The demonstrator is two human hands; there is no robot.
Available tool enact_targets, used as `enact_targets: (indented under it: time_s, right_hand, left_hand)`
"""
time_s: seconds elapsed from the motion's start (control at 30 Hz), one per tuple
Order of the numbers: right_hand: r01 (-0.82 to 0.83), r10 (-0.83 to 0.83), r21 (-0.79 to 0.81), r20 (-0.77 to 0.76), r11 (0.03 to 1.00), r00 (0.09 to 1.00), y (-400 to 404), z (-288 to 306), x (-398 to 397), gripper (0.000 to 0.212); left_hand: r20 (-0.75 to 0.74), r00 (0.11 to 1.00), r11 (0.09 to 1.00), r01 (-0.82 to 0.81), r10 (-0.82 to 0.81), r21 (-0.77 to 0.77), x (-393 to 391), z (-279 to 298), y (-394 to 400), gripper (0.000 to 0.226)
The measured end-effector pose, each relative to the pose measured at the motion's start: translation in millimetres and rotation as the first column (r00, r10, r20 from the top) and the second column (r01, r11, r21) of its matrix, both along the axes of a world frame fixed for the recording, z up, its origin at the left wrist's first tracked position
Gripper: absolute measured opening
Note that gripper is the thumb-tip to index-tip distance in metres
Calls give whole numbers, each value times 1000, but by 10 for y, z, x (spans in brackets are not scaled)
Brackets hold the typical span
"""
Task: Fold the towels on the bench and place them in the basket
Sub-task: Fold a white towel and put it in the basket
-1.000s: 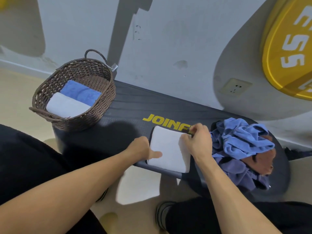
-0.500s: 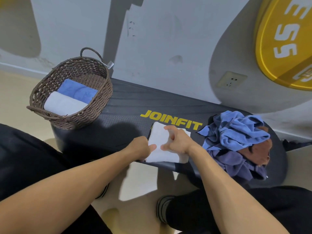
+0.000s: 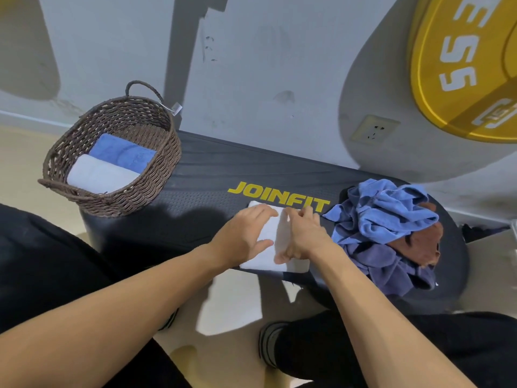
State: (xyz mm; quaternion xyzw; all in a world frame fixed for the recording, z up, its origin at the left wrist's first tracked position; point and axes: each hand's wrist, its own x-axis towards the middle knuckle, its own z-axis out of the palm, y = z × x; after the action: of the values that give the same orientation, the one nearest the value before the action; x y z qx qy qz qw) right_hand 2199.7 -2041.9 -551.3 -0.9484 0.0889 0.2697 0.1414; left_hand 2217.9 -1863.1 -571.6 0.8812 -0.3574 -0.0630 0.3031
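White towel [image 3: 275, 238]: folded, it lies flat on the black bench [image 3: 212, 175], just below the yellow JOINFIT lettering [image 3: 278, 196], at the near edge.
Left hand [image 3: 242, 235]: fingers straight and spread, palm down, it presses the left part of the white towel.
Right hand [image 3: 303, 236]: fingers relaxed and nearly straight, it rests on the right part of the white towel.
Basket [image 3: 156, 175]: brown wicker, on the bench well left of the lettering; it holds a folded blue towel [image 3: 123, 152] and a folded white one [image 3: 100, 175].
Towel pile [image 3: 386, 228]: crumpled blue, purple and brown cloths, just right of the lettering and close beside the right hand.
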Motion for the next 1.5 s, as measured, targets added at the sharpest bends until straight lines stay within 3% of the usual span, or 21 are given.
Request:
enact_targets:
  time_s: [0.1,0.27,0.37,0.43,0.5,0.6,0.67,0.77,0.87,0.97,1.1,1.27,1.37,1.43,1.5]
  right_hand:
    - [18,-17,62,-8,998,1000,-102,-70,-143,126]
    - [-32,32,66,-10,997,999,-196,13,-213,122]
    - [-90,94,-67,48,994,994,-268,187,-129,99]
    - [-95,93,18,104,995,990,-308,253,-94,80]
    - [-116,107,124,74,986,992,-308,273,-122,68]
    - [-174,179,146,-23,974,984,-264,183,-223,70]
    - [-179,184,157,-18,971,983,-247,110,-260,75]
    - [-158,168,195,-33,968,985,-265,112,-278,85]
    - [-194,201,178,-20,965,979,-258,102,-326,95]
    - [-212,208,132,47,968,977,-154,66,-372,98]
    - [-224,217,167,60,960,974,-151,56,-371,93]
    - [-225,201,157,153,962,968,-242,42,-308,50]
    - [-186,172,178,89,966,981,-273,34,-259,35]
    - [-102,102,288,15,952,995,-333,27,-239,27]
    - [9,6,415,-33,910,999,-395,7,-251,25]
  left_hand:
    - [-183,983,989,49,-23,140,10,-244,87,72]
    - [-237,971,994,46,-21,103,58,-312,136,71]
    - [-116,992,970,78,-53,229,121,-257,88,70]
    - [-16,997,935,74,-73,348,128,-200,37,67]
    - [60,995,951,56,-78,303,112,-140,-19,57]
    - [-20,994,985,107,-106,137,66,-71,-39,38]
    - [-137,978,965,180,-155,191,28,-68,-12,44]
    - [-52,972,925,233,-228,300,-51,-102,39,62]
    - [35,957,893,255,-288,371,-130,-124,39,67]
    - [-11,977,925,207,-215,320,-106,-92,28,51]
    - [-172,966,953,228,-195,198,-41,18,-24,10]
    - [-307,951,974,97,-30,204,107,14,-2,17]
    - [-430,902,994,26,21,105,181,-13,34,7]
    - [-521,849,995,-95,83,4,224,-47,85,2]
    - [-579,804,981,-192,136,-37,263,-64,154,14]
